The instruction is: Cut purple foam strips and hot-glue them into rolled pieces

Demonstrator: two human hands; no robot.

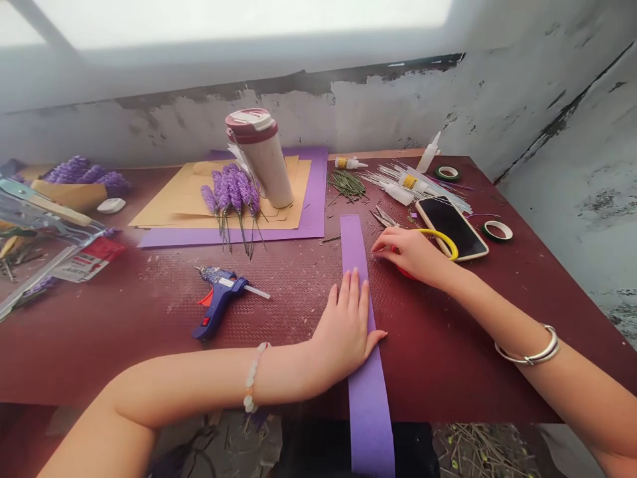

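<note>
The left hand [346,325] lies spread on the purple strip [369,405], whose overhanging end could drag it askew. By the scissors [385,218], I can't tell the right hand's [417,255] grip.

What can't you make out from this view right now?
All in the head view:
- Purple strip: near end cut off by the bottom edge.
- Scissors: middle hidden by the right hand; its grip can't be told.
- Left hand: palm hidden by its own back.
- Tumbler: contents hidden by its lid.
- Yellow-labelled bottle: print too small.
</note>
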